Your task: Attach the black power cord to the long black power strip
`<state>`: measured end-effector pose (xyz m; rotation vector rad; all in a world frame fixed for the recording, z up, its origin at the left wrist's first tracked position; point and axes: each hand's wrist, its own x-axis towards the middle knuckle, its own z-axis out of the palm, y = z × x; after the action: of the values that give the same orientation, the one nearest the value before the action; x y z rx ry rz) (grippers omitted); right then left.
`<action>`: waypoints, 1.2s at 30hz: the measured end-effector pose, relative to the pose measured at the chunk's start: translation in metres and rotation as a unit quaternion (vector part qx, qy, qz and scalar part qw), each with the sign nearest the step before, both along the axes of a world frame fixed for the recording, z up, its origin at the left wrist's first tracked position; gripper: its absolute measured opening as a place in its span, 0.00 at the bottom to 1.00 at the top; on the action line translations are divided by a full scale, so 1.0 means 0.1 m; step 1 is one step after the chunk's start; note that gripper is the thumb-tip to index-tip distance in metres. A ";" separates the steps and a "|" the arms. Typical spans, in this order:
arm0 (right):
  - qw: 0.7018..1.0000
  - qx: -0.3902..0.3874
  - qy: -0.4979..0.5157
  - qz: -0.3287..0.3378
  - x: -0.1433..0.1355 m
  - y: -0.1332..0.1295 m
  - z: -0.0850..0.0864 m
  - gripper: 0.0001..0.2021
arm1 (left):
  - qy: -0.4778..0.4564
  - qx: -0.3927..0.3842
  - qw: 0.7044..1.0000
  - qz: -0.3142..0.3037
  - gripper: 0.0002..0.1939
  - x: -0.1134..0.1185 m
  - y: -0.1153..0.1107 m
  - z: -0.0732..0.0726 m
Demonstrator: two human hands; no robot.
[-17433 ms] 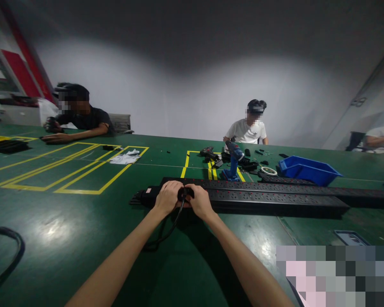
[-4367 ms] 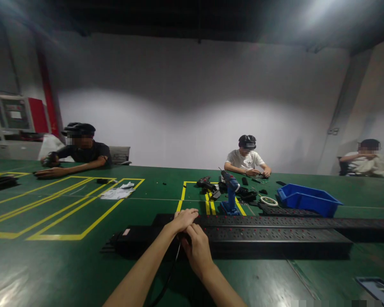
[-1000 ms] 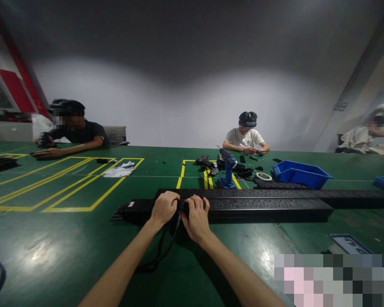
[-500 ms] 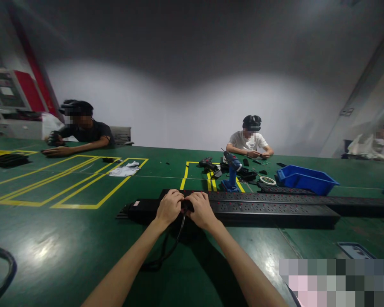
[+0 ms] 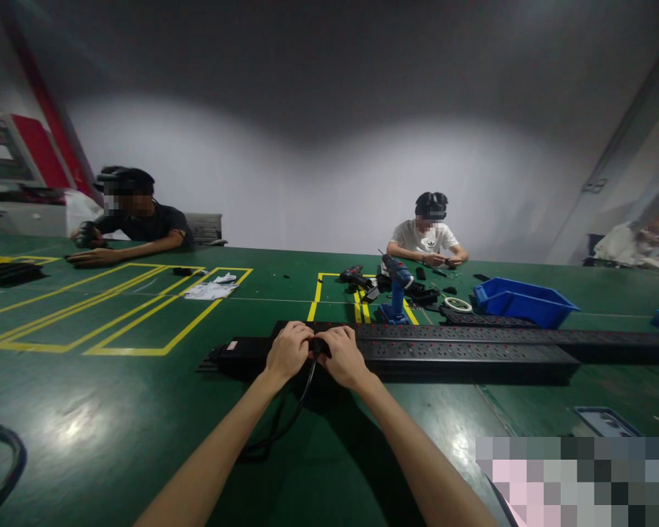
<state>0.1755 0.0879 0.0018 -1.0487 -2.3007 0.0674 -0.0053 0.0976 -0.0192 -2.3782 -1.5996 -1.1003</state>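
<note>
Two long black power strips (image 5: 450, 358) lie side by side across the table, their tops lined with sockets and small red dots. Over the left part of the nearer strip, my left hand (image 5: 291, 349) and my right hand (image 5: 339, 354) meet with fingers curled. Between them they grip a black plug (image 5: 319, 347), mostly covered by the fingers. From it a black cord (image 5: 306, 399) hangs down and curves left onto the table. Whether the plug sits in a socket is hidden by my hands.
Beyond the strips stand a blue cordless drill (image 5: 397, 289), a second drill (image 5: 352, 274) and a blue bin (image 5: 527, 301). White papers (image 5: 213, 288) lie on the left by yellow tape lines. A thick cable (image 5: 19, 461) curves at lower left. Several people sit across the table.
The view has shifted slightly, so everything sits a little higher in the picture. My hands keep the same grip on the plug over the strip.
</note>
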 end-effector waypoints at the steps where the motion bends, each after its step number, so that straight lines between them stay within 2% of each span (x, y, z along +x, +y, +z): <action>1: 1.000 -0.013 0.009 -0.001 0.01 0.01 0.01 0.17 | -0.001 0.000 1.000 0.001 0.13 0.00 0.00 -0.01; 6: 0.998 -0.057 0.040 0.009 0.05 0.04 0.04 0.20 | -0.005 0.006 1.000 0.002 0.14 0.01 0.01 -0.02; 12: 0.997 -0.051 0.055 0.031 0.07 0.05 0.03 0.20 | -0.001 0.012 1.000 0.009 0.14 0.02 0.01 -0.01; 21: 0.999 -0.038 0.034 -0.020 0.03 0.06 -0.05 0.18 | 0.006 0.013 1.000 0.001 0.14 0.01 0.03 -0.03; 32: 0.995 -0.066 0.073 0.018 0.04 0.08 0.01 0.16 | 0.005 0.018 1.000 0.013 0.14 0.03 0.03 -0.03; 36: 0.995 -0.060 0.074 0.010 0.03 0.08 -0.02 0.17 | -0.004 0.014 1.000 0.015 0.14 0.03 0.04 -0.04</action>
<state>0.1786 0.0960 -0.0006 -1.0431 -2.1945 0.2857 -0.0026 0.1012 -0.0232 -2.3288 -1.6059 -1.1203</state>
